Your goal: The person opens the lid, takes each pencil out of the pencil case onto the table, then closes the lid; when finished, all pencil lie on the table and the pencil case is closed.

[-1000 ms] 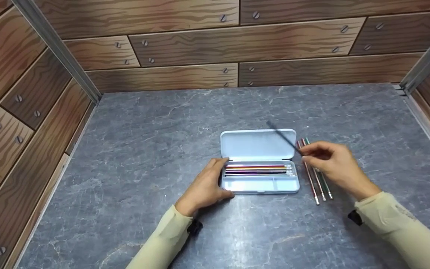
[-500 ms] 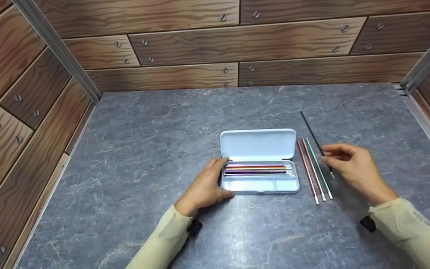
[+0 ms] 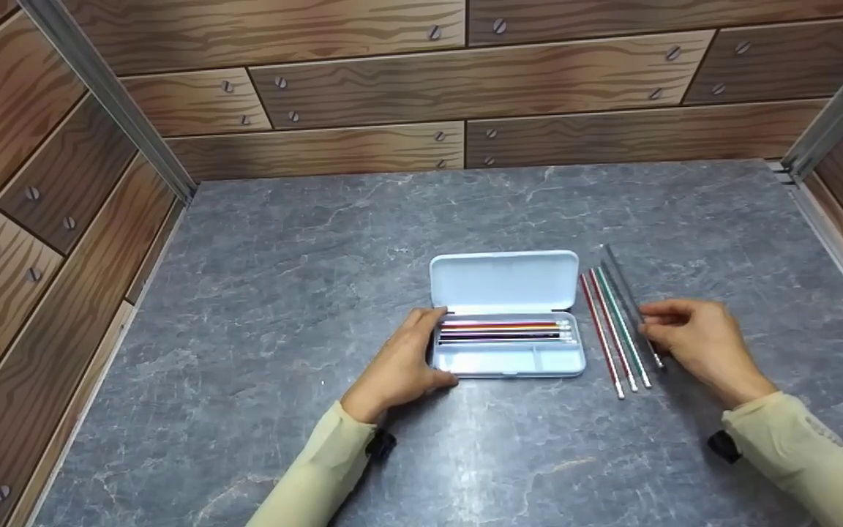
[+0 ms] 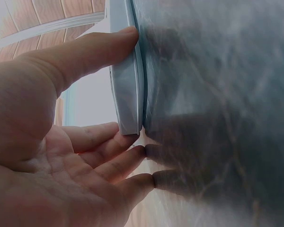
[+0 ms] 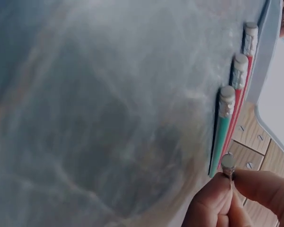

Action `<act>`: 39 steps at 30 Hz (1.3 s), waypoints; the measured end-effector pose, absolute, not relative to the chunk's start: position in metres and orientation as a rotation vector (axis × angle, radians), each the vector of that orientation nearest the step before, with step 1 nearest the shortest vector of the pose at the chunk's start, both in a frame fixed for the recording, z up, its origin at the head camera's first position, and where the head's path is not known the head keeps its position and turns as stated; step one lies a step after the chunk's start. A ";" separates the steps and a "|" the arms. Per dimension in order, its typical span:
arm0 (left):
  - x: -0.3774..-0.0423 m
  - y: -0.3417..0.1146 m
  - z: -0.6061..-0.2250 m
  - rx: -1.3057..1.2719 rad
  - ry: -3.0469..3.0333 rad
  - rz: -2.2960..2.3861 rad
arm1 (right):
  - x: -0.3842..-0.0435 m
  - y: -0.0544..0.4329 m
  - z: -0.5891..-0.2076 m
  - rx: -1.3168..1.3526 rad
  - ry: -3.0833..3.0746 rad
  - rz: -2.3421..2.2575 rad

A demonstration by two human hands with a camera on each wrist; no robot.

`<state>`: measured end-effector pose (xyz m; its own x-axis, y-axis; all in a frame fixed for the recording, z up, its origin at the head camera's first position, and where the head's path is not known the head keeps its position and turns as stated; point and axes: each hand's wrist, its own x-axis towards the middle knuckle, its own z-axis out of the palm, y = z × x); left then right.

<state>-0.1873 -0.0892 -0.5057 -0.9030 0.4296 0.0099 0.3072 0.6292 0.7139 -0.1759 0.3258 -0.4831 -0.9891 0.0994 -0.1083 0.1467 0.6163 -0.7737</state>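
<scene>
Steadied case (image 3: 486, 359), pinched dark pencil (image 3: 620, 278)

The left hand (image 3: 405, 362) grips the case's left end, apparently to brace it. The right hand (image 3: 707, 348) pinches the dark pencil nearer its eraser (image 5: 228, 161), perhaps for control, beside three pencils (image 3: 613, 329).

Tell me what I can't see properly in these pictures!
Head view: any writing on the pencils in the pencil case; too small.
Head view: the dark pencil in the right hand; blurred, exact colour unclear.
Left wrist view: the inside of the pencil case; its outer wall hides it.
Right wrist view: part of the pencil case; the picture's right edge cuts it off.
</scene>
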 end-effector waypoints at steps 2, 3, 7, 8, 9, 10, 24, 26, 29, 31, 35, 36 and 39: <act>-0.185 -0.087 -0.499 0.575 2.670 1.132 | -0.175 0.326 -0.484 0.218 2.785 -1.290; -0.185 -0.087 -0.499 0.572 2.673 1.127 | -0.174 0.326 -0.485 0.221 2.793 -1.270; -0.185 -0.087 -0.500 0.564 2.678 1.113 | -0.173 0.327 -0.486 0.226 2.816 -1.208; -0.185 -0.087 -0.500 0.562 2.676 1.113 | -0.173 0.327 -0.486 0.229 2.817 -1.195; -0.185 -0.087 -0.500 0.562 2.676 1.116 | -0.173 0.327 -0.486 0.229 2.818 -1.185; -0.185 -0.087 -0.499 0.561 2.675 1.116 | -0.173 0.327 -0.486 0.230 2.816 -1.175; -0.183 -0.088 -0.498 0.563 2.685 1.107 | -0.176 0.326 -0.484 0.227 2.749 -1.132; -0.183 -0.088 -0.499 0.568 2.689 1.103 | -0.176 0.327 -0.484 0.230 2.736 -1.142; -0.183 -0.088 -0.499 0.572 2.687 1.109 | -0.177 0.327 -0.483 0.232 2.727 -1.150; -0.183 -0.088 -0.500 0.579 2.686 1.117 | -0.177 0.327 -0.482 0.240 2.713 -1.173; -0.184 -0.087 -0.499 0.577 2.678 1.132 | -0.179 0.325 -0.477 0.243 2.737 -1.209; -0.184 -0.087 -0.499 0.576 2.678 1.132 | -0.180 0.324 -0.475 0.238 2.753 -1.212; -0.185 -0.087 -0.499 0.573 2.681 1.130 | -0.185 0.321 -0.469 0.201 2.838 -1.188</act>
